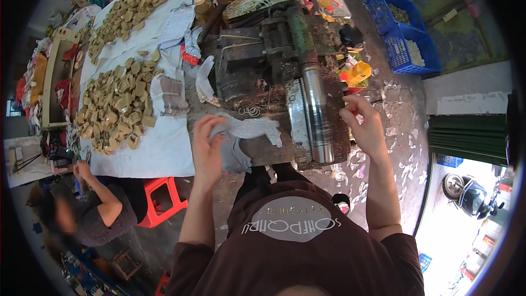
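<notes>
My left hand [207, 151] is at the near left of the machine, its fingers curled round the end of a pale grey, thin, fabric-like piece [252, 127]. More grey pieces [234, 156] hang beside it at the bench edge. To the right of the machine's shiny metal roller [316, 112], my right hand [366, 129] is raised. Its thumb and forefinger curve toward each other with a gap between the tips, and nothing shows in them. The old greenish machine [249, 66] carries the roller. Small pale rings [250, 111] lie in front of it.
Left, a white-covered table [170, 156] bears heaps of tan blocks [118, 107] and a bundle of grey strips [172, 96]. A co-worker [104, 214] sits near a red stool [164, 200]. Blue crates [408, 49] line the right; scraps litter the floor [402, 159].
</notes>
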Available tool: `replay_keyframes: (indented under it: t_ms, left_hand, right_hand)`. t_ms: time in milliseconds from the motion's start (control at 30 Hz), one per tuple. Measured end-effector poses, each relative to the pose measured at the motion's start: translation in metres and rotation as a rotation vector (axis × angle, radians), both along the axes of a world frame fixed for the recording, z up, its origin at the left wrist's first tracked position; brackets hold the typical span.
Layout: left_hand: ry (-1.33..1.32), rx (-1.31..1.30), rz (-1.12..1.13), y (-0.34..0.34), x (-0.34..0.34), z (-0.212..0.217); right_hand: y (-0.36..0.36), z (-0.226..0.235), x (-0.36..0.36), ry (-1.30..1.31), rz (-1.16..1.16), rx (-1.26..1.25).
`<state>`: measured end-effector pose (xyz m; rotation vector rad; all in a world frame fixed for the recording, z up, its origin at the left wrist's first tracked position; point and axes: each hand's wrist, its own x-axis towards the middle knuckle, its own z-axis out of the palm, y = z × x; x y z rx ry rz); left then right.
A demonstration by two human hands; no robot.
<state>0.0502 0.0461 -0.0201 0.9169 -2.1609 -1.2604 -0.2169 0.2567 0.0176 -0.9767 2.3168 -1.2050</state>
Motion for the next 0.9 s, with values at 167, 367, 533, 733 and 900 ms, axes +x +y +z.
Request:
replay_keyframes:
  t_ms: [167,367,533,733,900]
  left_hand:
    - [-0.39,-0.37,-0.098,0.001,0.041,-0.033]
    - [-0.615,-0.365,-0.482,0.045,0.066,-0.085]
    - [-0.759,-0.057,-0.504,0.039,0.054,-0.063]
    - [0.06,0.489,-0.268,0.012,0.007,-0.001]
    - [0.671,0.891,-0.327,0.058,-0.055,0.03]
  right_hand:
    - [0.003,-0.009,-0.002,-0.063,-0.043,-0.052]
    - [-0.002,-0.011,-0.001,-0.051,-0.032,-0.057]
    - [-0.002,-0.007,0.001,-0.061,-0.05,-0.077]
    - [-0.02,0.03,0.038,0.033,0.158,-0.185]
    - [-0.053,0.042,0.09,0.364,0.309,-0.223]
